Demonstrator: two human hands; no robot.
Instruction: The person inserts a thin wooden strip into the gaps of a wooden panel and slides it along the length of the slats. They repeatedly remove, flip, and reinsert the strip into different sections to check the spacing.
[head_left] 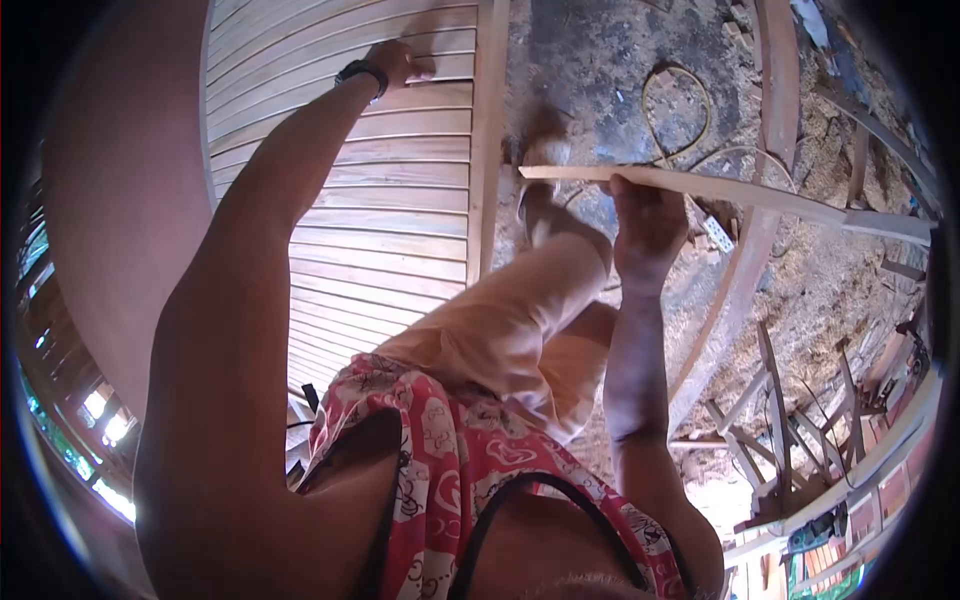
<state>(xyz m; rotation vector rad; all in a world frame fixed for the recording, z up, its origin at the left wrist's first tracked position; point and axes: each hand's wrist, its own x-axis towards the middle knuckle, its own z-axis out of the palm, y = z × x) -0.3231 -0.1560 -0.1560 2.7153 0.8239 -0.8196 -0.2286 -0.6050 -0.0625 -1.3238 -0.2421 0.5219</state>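
My left hand [398, 66], with a dark watch [362, 76] on its wrist, rests at the slatted wooden panel [400, 200]. Its fingers are curled in against a slat by a dark gap, and what they hold, if anything, is hidden. In my right hand [650, 215] is a long, thin wooden strip [740, 187], gripped near its left end. One end of the strip points at the panel's side rail [488, 130]; the rest stretches away to the right above the floor.
Sawdust and shavings cover the floor [800, 270]. A looped cable [708, 110] lies there beside a white power strip [716, 234]. A long wooden beam [735, 280] runs past my right arm. Several wood offcuts [775, 420] stand at the lower right.
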